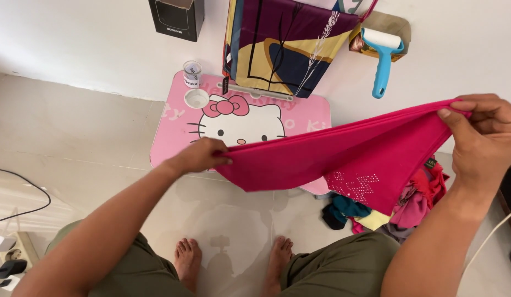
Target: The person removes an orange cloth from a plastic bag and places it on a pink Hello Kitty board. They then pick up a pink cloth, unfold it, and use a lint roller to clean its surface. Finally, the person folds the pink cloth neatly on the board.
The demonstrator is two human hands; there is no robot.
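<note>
I hold a bright pink cloth (343,159) stretched between both hands above the floor. My left hand (200,155) pinches its left corner over the small pink table (173,124). My right hand (483,140) grips the upper right corner, higher up. The cloth sags in the middle, and a patch of small silver studs shows on its lower right part. My bare feet and olive shorts are below.
On the pink cartoon-cat table stand a small clear jar (192,73) and a white lid (196,98). A patterned fabric (285,44) hangs on the wall beside a blue lint roller (383,55). A heap of clothes (387,212) lies on the floor at right. A power strip (10,258) lies at left.
</note>
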